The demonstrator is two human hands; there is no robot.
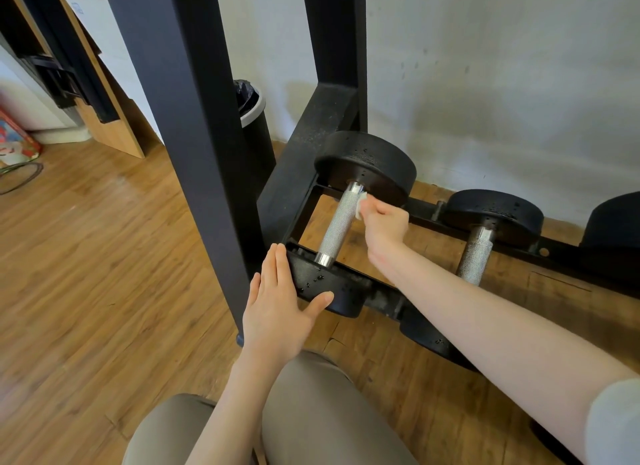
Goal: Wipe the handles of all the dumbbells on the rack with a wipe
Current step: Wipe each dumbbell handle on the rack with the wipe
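A black dumbbell with a knurled silver handle (338, 225) lies on the lowest tier of the black rack (381, 293), near the rack's left end. My right hand (384, 224) holds a small white wipe (362, 205) against the upper right side of that handle, close to the far weight head (367, 161). My left hand (280, 305) rests flat with straight fingers on the near weight head (325, 284). A second dumbbell, its handle (475, 257) partly hidden by my right forearm, sits to the right. A third one's head (614, 219) shows at the right edge.
A thick black rack post (194, 135) rises just left of my left hand. A black bin with a liner (251, 111) stands behind it by the white wall. Wooden floor (104, 257) spreads to the left. My knees (311, 412) are at the bottom.
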